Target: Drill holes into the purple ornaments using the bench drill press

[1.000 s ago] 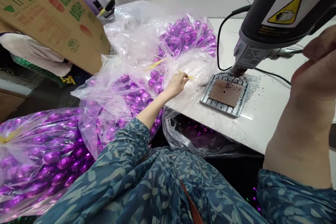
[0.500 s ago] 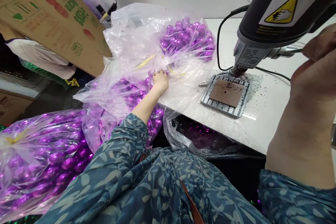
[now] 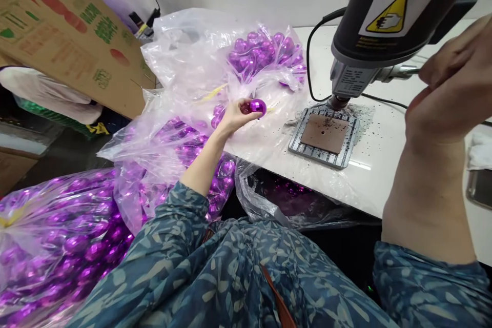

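Observation:
Between the thumb and fingers of my left hand (image 3: 235,114) is a shiny purple ball (image 3: 258,107) with mirror-like facets, held above the table beside the open plastic bag. My right hand (image 3: 449,72) is closed around the feed lever (image 3: 405,72) of a black drill press (image 3: 384,15); the grip itself is hidden by the fingers. Under the drill's chuck (image 3: 338,102) lies a brown square board (image 3: 323,133) with a small hole, on a grey slotted base plate (image 3: 294,146). Dark shavings are scattered around it.
Clear bags of purple balls (image 3: 265,54) lie on the table and at the left (image 3: 73,236). A lined bin (image 3: 246,184) with purple bits sits below the table edge. A printed carton (image 3: 88,46) stands at left; a phone (image 3: 480,187) lies at right.
My left hand has come out of the bag of balls and moved right and up, now with a purple ball in it. The right hand stays at the lever. The view has shifted slightly.

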The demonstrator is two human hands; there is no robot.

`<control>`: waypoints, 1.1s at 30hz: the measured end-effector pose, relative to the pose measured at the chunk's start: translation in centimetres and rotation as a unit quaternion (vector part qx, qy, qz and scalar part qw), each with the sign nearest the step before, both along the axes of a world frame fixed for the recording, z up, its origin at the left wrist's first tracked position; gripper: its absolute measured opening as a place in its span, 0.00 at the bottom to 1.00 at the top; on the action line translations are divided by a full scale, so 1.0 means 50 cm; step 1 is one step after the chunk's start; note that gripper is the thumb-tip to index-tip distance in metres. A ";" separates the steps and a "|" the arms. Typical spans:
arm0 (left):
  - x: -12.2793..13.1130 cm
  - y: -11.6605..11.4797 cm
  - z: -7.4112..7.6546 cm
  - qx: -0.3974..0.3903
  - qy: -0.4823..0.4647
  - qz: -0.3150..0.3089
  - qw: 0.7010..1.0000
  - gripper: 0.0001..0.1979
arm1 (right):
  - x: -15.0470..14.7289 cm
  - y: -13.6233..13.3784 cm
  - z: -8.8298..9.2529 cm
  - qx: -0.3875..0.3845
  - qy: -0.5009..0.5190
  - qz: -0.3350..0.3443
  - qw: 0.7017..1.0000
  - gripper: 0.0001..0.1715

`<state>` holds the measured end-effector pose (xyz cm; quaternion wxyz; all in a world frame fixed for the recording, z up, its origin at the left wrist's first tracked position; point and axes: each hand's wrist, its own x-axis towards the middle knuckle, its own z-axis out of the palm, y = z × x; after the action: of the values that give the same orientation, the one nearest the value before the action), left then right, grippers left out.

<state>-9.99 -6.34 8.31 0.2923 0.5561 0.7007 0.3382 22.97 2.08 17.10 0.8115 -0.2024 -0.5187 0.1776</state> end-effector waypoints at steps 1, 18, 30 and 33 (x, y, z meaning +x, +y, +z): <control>0.017 -0.004 -0.008 0.002 -0.109 -0.023 0.994 0.26 | -0.005 0.000 0.002 0.030 0.022 -0.016 0.999 0.48; 0.265 0.056 -0.187 0.050 -0.341 -0.073 0.936 0.27 | -0.045 -0.015 0.022 0.092 0.010 -0.093 0.991 0.42; 0.300 0.119 -0.244 0.107 -0.223 -0.154 0.957 0.30 | -0.050 -0.023 0.023 0.095 0.011 -0.100 0.990 0.41; 0.302 0.118 -0.250 0.116 -0.205 -0.165 0.958 0.30 | -0.045 -0.029 0.022 0.084 0.005 -0.109 0.990 0.41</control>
<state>5.14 -0.45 -4.18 0.4149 0.6124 0.4802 0.4713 20.73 0.65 18.22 0.8429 -0.1884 -0.5020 0.0448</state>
